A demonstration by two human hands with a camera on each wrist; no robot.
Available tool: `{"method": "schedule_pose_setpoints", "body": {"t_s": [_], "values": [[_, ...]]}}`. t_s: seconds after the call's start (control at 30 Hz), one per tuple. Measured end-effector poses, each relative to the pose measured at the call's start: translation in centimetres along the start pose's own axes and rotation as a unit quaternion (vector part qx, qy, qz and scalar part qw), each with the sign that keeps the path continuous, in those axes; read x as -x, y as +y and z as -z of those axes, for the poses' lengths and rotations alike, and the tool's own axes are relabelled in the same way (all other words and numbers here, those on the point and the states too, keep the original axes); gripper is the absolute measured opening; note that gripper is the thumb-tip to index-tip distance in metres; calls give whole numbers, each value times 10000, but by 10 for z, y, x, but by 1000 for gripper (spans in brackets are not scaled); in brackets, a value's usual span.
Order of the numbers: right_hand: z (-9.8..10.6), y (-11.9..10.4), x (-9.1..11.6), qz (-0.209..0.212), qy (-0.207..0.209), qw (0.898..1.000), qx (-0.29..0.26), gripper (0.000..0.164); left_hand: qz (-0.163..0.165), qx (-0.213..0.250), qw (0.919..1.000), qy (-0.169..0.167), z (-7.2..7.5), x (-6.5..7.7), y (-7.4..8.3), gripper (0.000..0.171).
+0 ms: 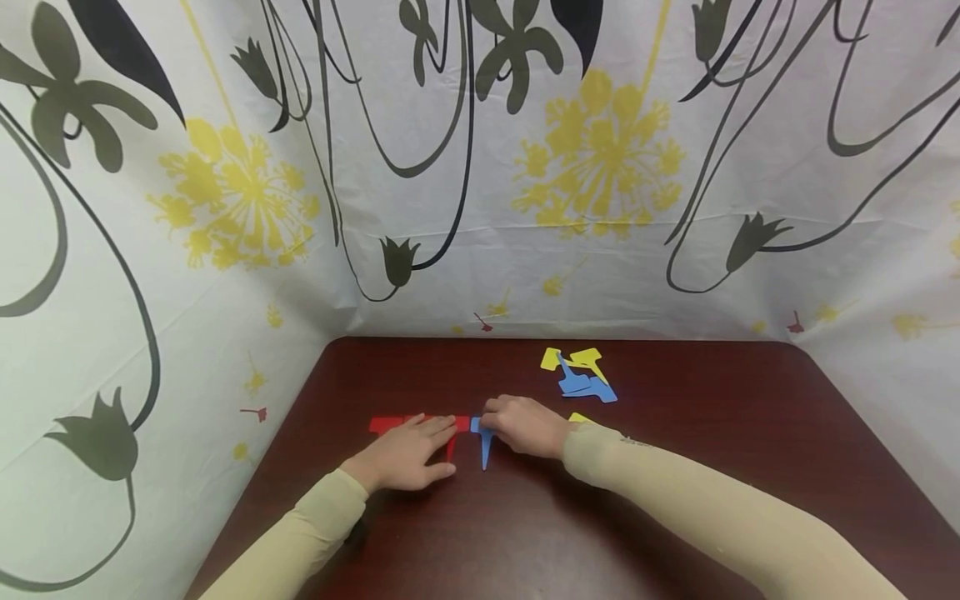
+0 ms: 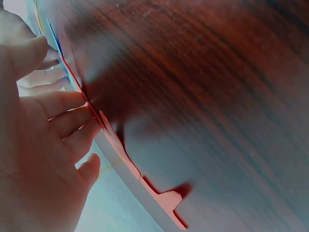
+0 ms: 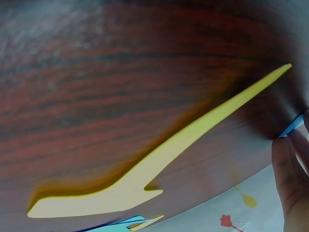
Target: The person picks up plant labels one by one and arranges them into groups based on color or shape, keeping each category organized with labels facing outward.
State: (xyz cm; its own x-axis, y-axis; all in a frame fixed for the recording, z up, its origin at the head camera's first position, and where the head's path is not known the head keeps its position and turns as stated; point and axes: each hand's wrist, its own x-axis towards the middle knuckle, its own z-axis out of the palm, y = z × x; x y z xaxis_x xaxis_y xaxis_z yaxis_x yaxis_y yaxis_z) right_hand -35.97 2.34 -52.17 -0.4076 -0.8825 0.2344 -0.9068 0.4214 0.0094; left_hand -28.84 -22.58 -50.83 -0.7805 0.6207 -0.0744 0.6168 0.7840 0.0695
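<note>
Red T-shaped plant labels lie in a row on the table, partly hidden under my left hand. That hand rests over them with its fingers stretched out; in the left wrist view the fingertips meet the red edge. Just right of the row is a blue T-shaped plant label, its stem pointing toward me. The curled fingers of my right hand pinch its right end, which they cover. A yellow plant label lies beside the right wrist, mostly hidden by the sleeve in the head view.
Farther back on the dark wooden table several loose labels overlap, yellow and blue. A white patterned cloth hangs behind the table's far edge and along both sides.
</note>
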Motion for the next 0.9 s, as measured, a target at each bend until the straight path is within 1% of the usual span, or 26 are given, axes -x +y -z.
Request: {"method": "schedule_pose_setpoints", "body": {"t_s": [0.2,0.9], "values": [[0,0,0,12,1,10000,-58,27,-11,-25,10000,-1,-2,0,-1,73],[-4,2,0,15,134,9999,9,26,-75,-215,9995,228,-7,0,-3,72]]}}
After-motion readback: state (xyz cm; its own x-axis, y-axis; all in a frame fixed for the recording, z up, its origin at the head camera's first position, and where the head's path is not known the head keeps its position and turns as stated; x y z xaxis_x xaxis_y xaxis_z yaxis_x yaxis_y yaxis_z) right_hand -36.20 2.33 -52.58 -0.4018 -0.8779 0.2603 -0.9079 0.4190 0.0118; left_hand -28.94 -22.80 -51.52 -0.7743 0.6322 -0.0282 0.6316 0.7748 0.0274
